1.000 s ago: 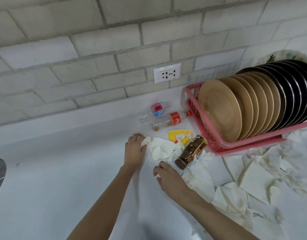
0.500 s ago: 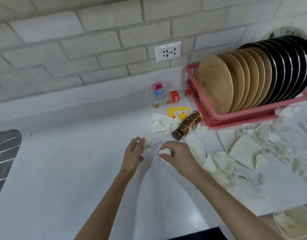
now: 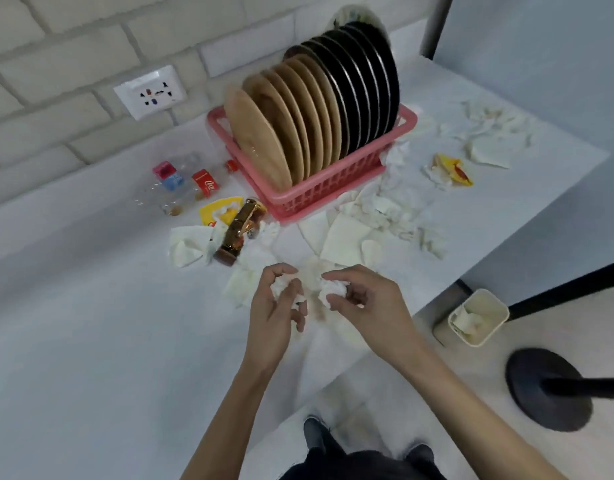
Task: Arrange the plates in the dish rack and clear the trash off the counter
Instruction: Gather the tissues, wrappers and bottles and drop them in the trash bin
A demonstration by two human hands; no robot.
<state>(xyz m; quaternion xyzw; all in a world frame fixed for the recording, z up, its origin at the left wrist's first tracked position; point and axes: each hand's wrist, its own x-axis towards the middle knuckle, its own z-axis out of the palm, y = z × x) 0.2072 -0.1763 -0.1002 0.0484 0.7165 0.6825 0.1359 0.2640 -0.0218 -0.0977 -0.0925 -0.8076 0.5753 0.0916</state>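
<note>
In the head view, the left hand [image 3: 274, 317] has its fingers [image 3: 279, 269] curled around a crumpled tissue [image 3: 281, 285]. The right hand [image 3: 367, 306] pinches a second tissue ball [image 3: 333, 289] just beside it, above the desk [image 3: 91, 341]. Beyond the fingers stands the pink dish rack [image 3: 319, 190] full of upright plates [image 3: 298, 133], with torn tissues [image 3: 343, 237] lying between. A small bin [image 3: 499, 315] stands on the floor to their right
</note>
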